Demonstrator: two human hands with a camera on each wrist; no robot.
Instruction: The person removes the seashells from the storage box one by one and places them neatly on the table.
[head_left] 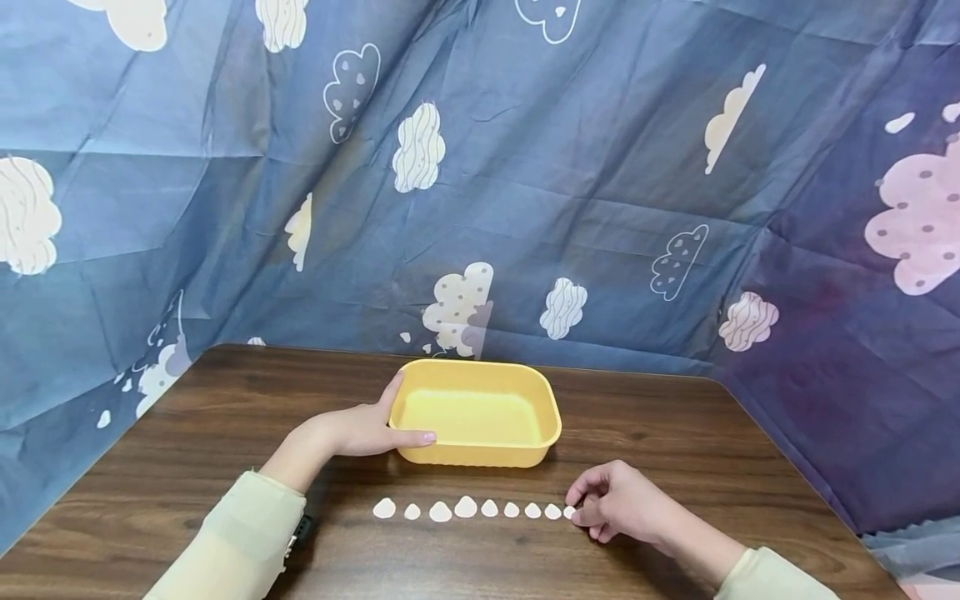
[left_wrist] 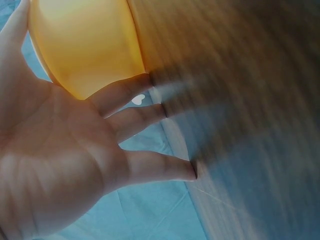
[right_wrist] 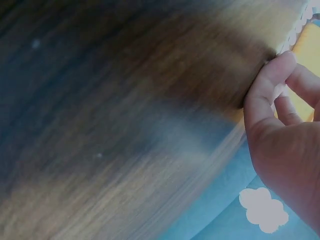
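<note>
My left hand (head_left: pixel 360 429) touches the left end of a yellow plastic tub (head_left: pixel 476 455). Its thumb lies along the tub's front wall; in the left wrist view the other fingers (left_wrist: pixel 140 117) are straight and spread, against the tub and down at the tabletop. Several small white shells (head_left: pixel 466 507) lie in a row in front of the tub. At the row's right end, the thumb and forefinger of my right hand (head_left: pixel 626 508) pinch the last white shell (head_left: pixel 570 512) on the table. That shell is mostly hidden by the fingers in the right wrist view.
The brown wood-grain table (head_left: pixel 450 558) runs back to a blue cloth (head_left: pixel 510 167) printed with clouds. The yellow tub shows only its bare bottom inside. A dark wrist device (head_left: pixel 302 529) sits by the left sleeve.
</note>
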